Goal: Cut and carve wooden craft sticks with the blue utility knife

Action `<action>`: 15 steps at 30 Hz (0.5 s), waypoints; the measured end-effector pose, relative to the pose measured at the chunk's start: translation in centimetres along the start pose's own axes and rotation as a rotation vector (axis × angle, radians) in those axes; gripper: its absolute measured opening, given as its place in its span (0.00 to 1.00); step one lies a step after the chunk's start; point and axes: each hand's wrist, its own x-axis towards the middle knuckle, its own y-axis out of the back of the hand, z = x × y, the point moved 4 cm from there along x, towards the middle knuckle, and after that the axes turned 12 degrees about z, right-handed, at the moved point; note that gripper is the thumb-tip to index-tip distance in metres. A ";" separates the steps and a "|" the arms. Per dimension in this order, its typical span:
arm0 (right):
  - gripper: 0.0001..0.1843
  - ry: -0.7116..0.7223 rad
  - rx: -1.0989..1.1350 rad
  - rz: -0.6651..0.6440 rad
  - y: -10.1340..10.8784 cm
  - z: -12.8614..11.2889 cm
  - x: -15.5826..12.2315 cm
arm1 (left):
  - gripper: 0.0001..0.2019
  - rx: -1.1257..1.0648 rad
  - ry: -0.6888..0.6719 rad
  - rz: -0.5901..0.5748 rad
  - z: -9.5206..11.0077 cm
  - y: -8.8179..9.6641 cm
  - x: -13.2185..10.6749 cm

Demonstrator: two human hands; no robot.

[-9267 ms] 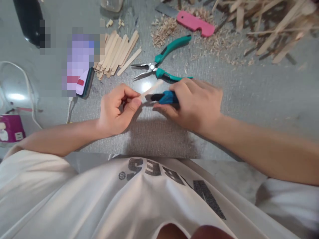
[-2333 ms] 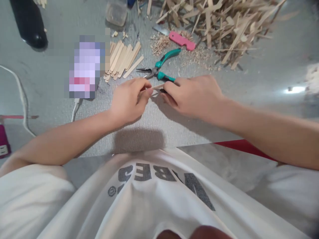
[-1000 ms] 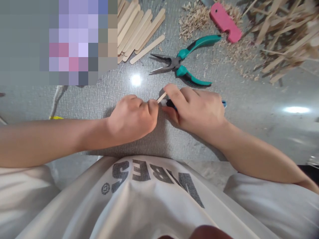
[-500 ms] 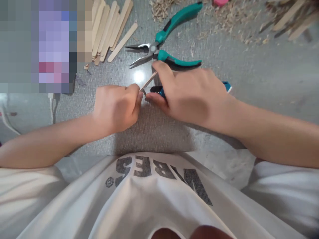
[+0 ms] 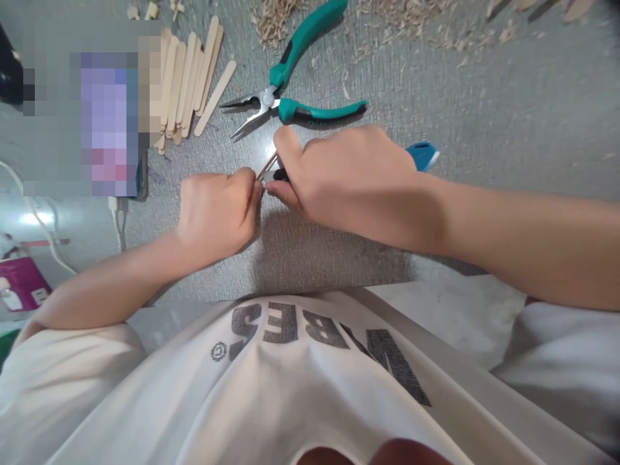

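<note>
My left hand (image 5: pixel 216 212) is closed in a fist round one end of a thin wooden stick (image 5: pixel 267 165), which pokes out only a little between both hands. My right hand (image 5: pixel 349 181) is wrapped round a blue-handled utility knife (image 5: pixel 422 155); its blue tail shows past my wrist and its black front end sits against the stick. My right thumb presses on the stick near the blade. Both hands meet over the grey textured mat (image 5: pixel 484 116).
Teal-handled long-nose pliers (image 5: pixel 290 97) lie open just beyond my hands. A row of flat wooden sticks (image 5: pixel 186 81) lies at the upper left beside a blurred-out phone. Wood shavings (image 5: pixel 271 13) are strewn along the top. A white cable (image 5: pixel 43 226) and a purple box (image 5: pixel 19 284) are at the left.
Both hands have stayed together on the stick and knife while the view dropped and shifted; less of the stick shows between them than half a second ago. The pink knife has left the view.
</note>
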 end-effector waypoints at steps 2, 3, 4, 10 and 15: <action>0.38 0.039 0.013 0.019 0.2 -0.2 -0.1 | 0.20 0.010 -0.005 -0.007 0.0 -0.1 0.1; 0.36 0.048 0.012 0.018 0.3 -0.2 -0.2 | 0.20 0.014 -0.004 -0.014 0.0 -0.1 0.1; 0.35 0.053 0.016 0.018 0.4 -0.2 -0.3 | 0.20 0.019 0.001 -0.020 0.0 -0.1 0.1; 0.37 0.013 0.048 0.021 0.0 -0.2 0.0 | 0.20 0.016 0.008 -0.034 0.0 0.0 0.1; 0.35 0.012 0.011 0.018 0.0 -0.5 0.2 | 0.20 -0.016 0.030 -0.037 0.0 0.0 0.1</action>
